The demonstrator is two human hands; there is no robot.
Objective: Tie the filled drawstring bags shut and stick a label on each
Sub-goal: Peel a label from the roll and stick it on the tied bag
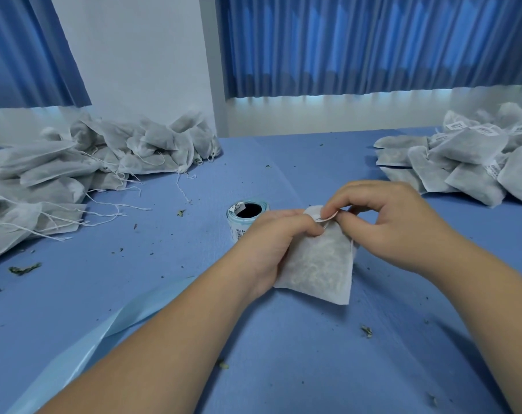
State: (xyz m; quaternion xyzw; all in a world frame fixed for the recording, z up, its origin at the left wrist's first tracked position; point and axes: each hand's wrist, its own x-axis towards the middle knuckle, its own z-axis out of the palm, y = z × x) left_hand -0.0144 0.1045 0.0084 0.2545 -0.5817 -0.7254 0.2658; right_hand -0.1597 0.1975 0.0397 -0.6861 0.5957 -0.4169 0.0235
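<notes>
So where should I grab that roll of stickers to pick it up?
The label roll stands on end on the table, hollow core facing up. It is probably best to wrap a grip round its outer wall, coming from above and the left. The left hand and the bag it holds crowd the roll's right side.
</notes>
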